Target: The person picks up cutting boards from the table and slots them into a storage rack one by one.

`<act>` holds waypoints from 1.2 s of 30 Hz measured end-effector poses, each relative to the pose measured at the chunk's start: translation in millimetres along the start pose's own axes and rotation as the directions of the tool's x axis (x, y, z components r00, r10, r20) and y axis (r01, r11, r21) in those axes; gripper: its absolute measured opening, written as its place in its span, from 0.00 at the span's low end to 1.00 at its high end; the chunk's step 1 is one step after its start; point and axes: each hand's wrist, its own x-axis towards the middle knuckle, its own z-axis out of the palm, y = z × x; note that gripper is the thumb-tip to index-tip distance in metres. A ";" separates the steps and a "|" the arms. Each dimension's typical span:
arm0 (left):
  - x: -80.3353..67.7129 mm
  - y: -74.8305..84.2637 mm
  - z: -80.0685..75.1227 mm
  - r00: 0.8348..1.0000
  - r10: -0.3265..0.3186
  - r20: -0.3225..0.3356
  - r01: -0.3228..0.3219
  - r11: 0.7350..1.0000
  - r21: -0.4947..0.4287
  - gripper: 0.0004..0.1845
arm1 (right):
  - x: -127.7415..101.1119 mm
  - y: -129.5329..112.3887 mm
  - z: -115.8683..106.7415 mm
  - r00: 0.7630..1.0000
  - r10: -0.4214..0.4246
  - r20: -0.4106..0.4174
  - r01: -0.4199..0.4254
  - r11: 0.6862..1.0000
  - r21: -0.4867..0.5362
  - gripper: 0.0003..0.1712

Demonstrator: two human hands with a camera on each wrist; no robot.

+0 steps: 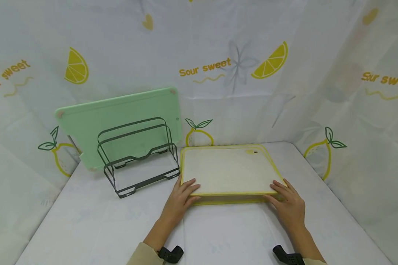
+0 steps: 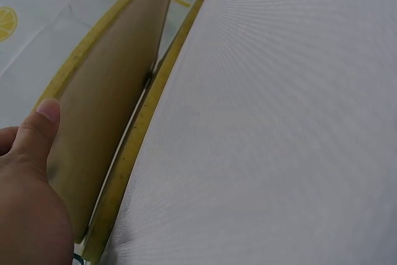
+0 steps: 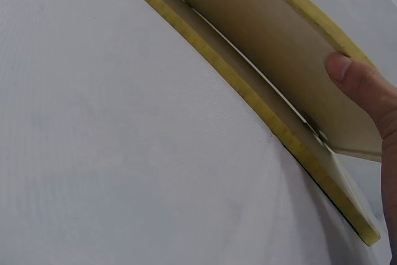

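Two white cutting boards with yellow rims lie stacked on the table. The upper board [image 1: 229,169] is tilted, its near edge raised off the lower board [image 1: 232,201]. My left hand [image 1: 189,191] grips the upper board's near left corner and my right hand [image 1: 276,192] its near right corner, fingers on top. The left wrist view shows the upper board's underside [image 2: 105,103] with my thumb [image 2: 40,128] against it, above the lower board's rim [image 2: 142,134]. In the right wrist view my thumb [image 3: 356,79] presses the upper board's underside [image 3: 273,48], a gap open over the lower board [image 3: 260,103].
A dark wire rack [image 1: 139,158] with upright dividers stands just left of the boards. Behind it a pale green cutting board [image 1: 119,114] leans against the lemon-print backdrop. A white cloth [image 1: 103,221] covers the table, and curtain walls close it in on three sides.
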 end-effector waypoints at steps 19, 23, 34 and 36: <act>2.3 0.8 0.4 0.991 0.089 -0.100 -0.082 0.994 0.069 0.22 | 2.5 9.5 -2.7 0.986 0.161 -0.044 -0.146 0.958 0.247 0.28; 1.5 1.0 0.0 0.991 0.085 -0.101 -0.078 0.994 0.072 0.22 | 2.0 8.6 -2.3 0.986 0.148 -0.071 -0.127 0.962 0.240 0.28; 2.5 -1.0 -0.6 0.983 0.100 -0.153 -0.088 0.993 0.082 0.23 | 2.8 8.8 -0.9 0.986 0.086 -0.143 -0.044 0.960 0.275 0.29; 2.6 -1.5 -0.6 0.981 0.100 -0.166 -0.089 0.993 0.077 0.23 | 2.8 9.1 -0.9 0.987 0.075 -0.144 -0.034 0.962 0.271 0.28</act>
